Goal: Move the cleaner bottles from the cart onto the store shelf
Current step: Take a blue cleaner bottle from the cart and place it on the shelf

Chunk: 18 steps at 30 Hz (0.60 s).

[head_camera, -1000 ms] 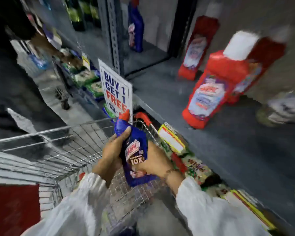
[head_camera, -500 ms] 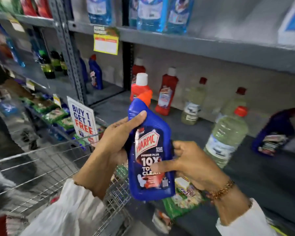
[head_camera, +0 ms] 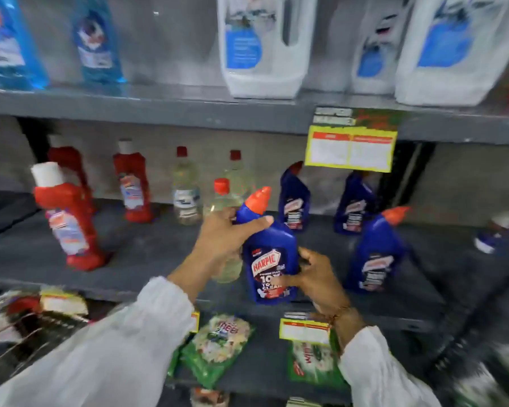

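Blue plastic toilet-cleaner bottle with an orange-red angled cap [head_camera: 269, 254] stands nearly upright over the front edge of the grey metal store shelf [head_camera: 147, 248], its long axis vertical, the nozzle tipped up and to the right, its printed label facing the aisle. A person's left hand [head_camera: 227, 233] wraps the neck and shoulder, thumb lying across the front, fingers curled behind. The right hand [head_camera: 315, 277] cups the lower body from the right, fingers closed lightly around the label. Whether the base touches the shelf cannot be told. Similar dark-blue bottles [head_camera: 376, 251] stand just beside it.
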Motion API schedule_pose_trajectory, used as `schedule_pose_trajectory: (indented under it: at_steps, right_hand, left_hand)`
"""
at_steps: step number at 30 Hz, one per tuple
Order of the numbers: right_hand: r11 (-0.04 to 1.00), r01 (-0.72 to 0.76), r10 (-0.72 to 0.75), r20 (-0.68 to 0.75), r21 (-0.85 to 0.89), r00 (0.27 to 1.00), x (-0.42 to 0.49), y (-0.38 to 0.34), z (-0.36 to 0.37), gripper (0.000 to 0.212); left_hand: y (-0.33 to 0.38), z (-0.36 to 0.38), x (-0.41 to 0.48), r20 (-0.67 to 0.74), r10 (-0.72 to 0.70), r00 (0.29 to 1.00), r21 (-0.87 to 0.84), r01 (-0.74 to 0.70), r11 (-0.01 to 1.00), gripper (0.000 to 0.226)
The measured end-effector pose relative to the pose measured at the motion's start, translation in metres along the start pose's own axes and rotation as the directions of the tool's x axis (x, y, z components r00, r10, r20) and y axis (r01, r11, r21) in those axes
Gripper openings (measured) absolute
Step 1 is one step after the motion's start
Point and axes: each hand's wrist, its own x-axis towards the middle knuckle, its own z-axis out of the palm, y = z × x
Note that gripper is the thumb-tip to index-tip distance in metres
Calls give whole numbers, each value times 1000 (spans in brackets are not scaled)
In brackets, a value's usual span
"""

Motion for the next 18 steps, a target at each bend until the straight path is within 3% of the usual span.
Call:
schedule_pose_trajectory:
  at_steps: [4,8,13,16,18]
  right_hand:
    - [997,-12,-1,-174,-73,985,18,22,-33,50]
    - [997,-49,33,-224,-66,974,37,42,-49,48]
    - [985,-70,32,-234,-155,972,40,57,-46,56]
    - [928,-15,-154,-420,-372,895,25,69,-20,61]
    - [737,54,-458,-440,-673,772,7,83,8,53]
  left_hand:
    - [-12,47,46,59,58,997,171,-67,983,22]
    - [-29,69,71,76,87,993,223,-102,969,45]
    - [-46,74,79,46,110,993,238,-118,964,33]
    - [-51,73,79,70,138,988,265,-152,952,43]
    - [-54,67,65,113,171,979,295,-198,935,49]
